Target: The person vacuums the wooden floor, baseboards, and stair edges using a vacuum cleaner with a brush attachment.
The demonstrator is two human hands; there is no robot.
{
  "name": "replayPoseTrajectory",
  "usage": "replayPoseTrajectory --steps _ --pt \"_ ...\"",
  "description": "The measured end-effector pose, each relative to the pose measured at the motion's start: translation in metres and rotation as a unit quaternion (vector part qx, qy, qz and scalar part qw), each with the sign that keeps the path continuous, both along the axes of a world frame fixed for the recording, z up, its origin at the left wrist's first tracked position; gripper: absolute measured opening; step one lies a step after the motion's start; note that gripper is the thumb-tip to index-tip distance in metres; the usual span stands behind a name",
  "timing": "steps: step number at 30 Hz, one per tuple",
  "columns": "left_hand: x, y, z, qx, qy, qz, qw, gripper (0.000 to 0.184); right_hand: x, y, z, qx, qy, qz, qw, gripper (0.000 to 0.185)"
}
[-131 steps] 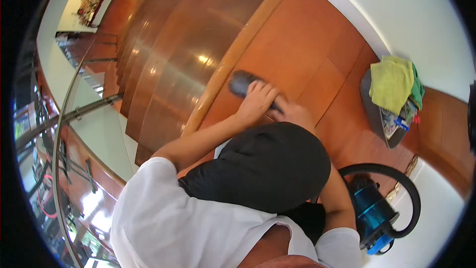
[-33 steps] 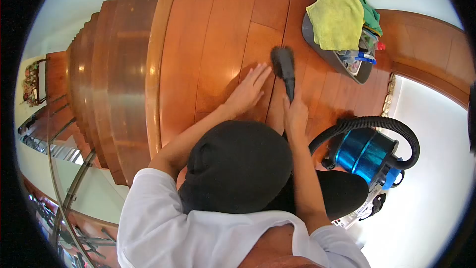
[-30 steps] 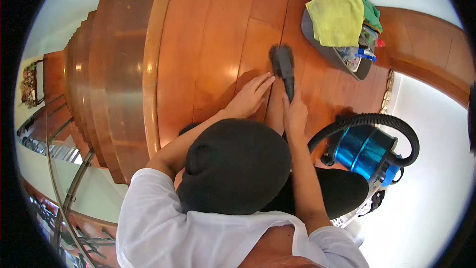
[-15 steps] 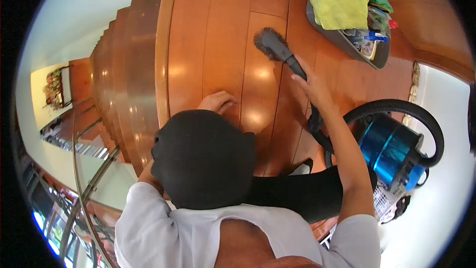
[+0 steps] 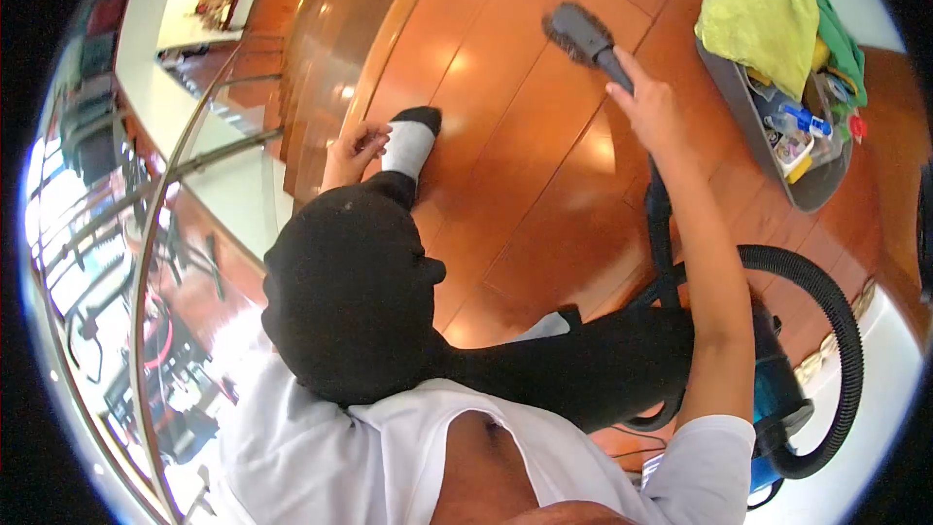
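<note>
My right hand (image 5: 649,107) is wrapped round the dark tube of a vacuum cleaner brush (image 5: 581,31). Its bristled head is over the wooden floor (image 5: 505,165), though I cannot tell if it touches. A black hose (image 5: 838,350) runs back from the tube and curves to the blue vacuum cleaner (image 5: 773,394), partly hidden behind my right arm and leg. Beside my grey and black socked foot (image 5: 412,144), my left hand (image 5: 360,150) is open, its fingers loosely bent and nothing seen in them.
At the right stands a grey bin (image 5: 748,107) of bottles and cleaning things, with a yellow cloth (image 5: 760,24) and a green cloth (image 5: 841,39) over its edge. A floor edge (image 5: 389,34) borders the stairs (image 5: 330,29) on the left, near a metal railing (image 5: 160,204).
My view has turned and shifted. My left hand has come up beside my foot, which now shows. My right hand still grips the brush, now reaching farther out over the floor.
</note>
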State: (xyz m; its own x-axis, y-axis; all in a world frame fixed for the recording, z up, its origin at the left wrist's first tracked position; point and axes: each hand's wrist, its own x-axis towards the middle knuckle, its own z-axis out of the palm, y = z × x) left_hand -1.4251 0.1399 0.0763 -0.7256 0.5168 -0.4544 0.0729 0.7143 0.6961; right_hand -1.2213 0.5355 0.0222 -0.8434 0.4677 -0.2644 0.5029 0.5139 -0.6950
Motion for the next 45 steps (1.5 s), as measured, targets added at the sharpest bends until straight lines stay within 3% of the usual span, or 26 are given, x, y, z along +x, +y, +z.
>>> replayPoseTrajectory --steps 3,6,8,10,14,16,20,24,27,29,32,33,37,39,40,41,44,45 --pt "0.032 -0.052 0.022 0.009 -0.007 0.123 0.992 0.017 0.017 -0.031 -0.004 -0.009 0.003 0.081 0.997 0.054" --pt "0.076 -0.097 0.052 0.091 -0.009 0.233 0.968 0.019 0.021 -0.050 0.016 -0.017 -0.028 0.120 0.992 0.057" --pt "0.110 -0.117 0.088 0.087 0.039 0.255 0.962 0.021 0.020 -0.051 0.004 -0.052 -0.022 0.103 0.993 0.057" --pt "0.142 -0.132 0.130 0.120 0.057 0.303 0.944 0.021 0.009 -0.042 -0.004 -0.003 -0.023 0.151 0.988 0.056" --pt "0.196 -0.126 0.252 0.036 0.169 0.242 0.955 0.025 -0.029 -0.033 -0.018 0.097 -0.039 0.206 0.973 0.043" --pt "0.220 -0.102 0.318 -0.026 0.166 0.243 0.955 0.024 -0.042 -0.042 -0.010 0.080 -0.139 0.197 0.967 0.039" --pt "0.242 -0.067 0.355 -0.055 0.241 0.082 0.965 0.031 -0.059 -0.040 -0.018 -0.050 -0.284 0.180 0.940 0.035" --pt "0.255 -0.067 0.319 -0.064 0.153 -0.055 0.985 0.040 -0.045 -0.068 0.001 -0.055 -0.260 0.132 0.955 0.033" --pt "0.267 -0.083 0.280 -0.108 0.101 -0.075 0.986 0.043 -0.020 -0.109 -0.013 0.023 -0.262 0.189 0.946 0.034" --pt "0.283 -0.086 0.268 -0.175 0.050 -0.082 0.980 0.047 0.011 -0.158 -0.021 0.113 -0.199 0.293 0.928 0.036" --pt "0.290 -0.075 0.248 -0.100 0.051 -0.078 0.991 0.050 0.027 -0.244 -0.001 0.131 -0.231 0.323 0.908 0.033" --pt "0.288 -0.068 0.243 -0.079 0.027 -0.060 0.995 0.054 0.027 -0.248 0.003 0.132 -0.231 0.333 0.905 0.033" --pt "0.277 -0.054 0.200 -0.025 0.140 0.112 0.983 0.053 -0.004 -0.231 0.007 0.164 -0.245 0.341 0.893 0.031" --pt "0.271 -0.052 0.152 -0.069 0.188 0.162 0.966 0.051 -0.031 -0.187 -0.004 0.170 -0.205 0.270 0.925 0.030" --pt "0.267 -0.052 0.128 -0.090 0.212 0.185 0.955 0.050 -0.051 -0.172 0.000 0.137 -0.246 0.229 0.932 0.030" --pt "0.259 -0.054 0.106 -0.088 0.207 0.192 0.955 0.051 -0.073 -0.166 0.007 0.103 -0.284 0.186 0.935 0.030" --pt "0.229 -0.058 0.046 -0.078 0.168 0.227 0.956 0.051 -0.102 -0.171 0.006 0.127 -0.275 0.159 0.940 0.030" --pt "0.216 -0.060 0.030 -0.074 0.142 0.243 0.957 0.051 -0.099 -0.179 -0.007 0.082 -0.237 0.154 0.956 0.031"
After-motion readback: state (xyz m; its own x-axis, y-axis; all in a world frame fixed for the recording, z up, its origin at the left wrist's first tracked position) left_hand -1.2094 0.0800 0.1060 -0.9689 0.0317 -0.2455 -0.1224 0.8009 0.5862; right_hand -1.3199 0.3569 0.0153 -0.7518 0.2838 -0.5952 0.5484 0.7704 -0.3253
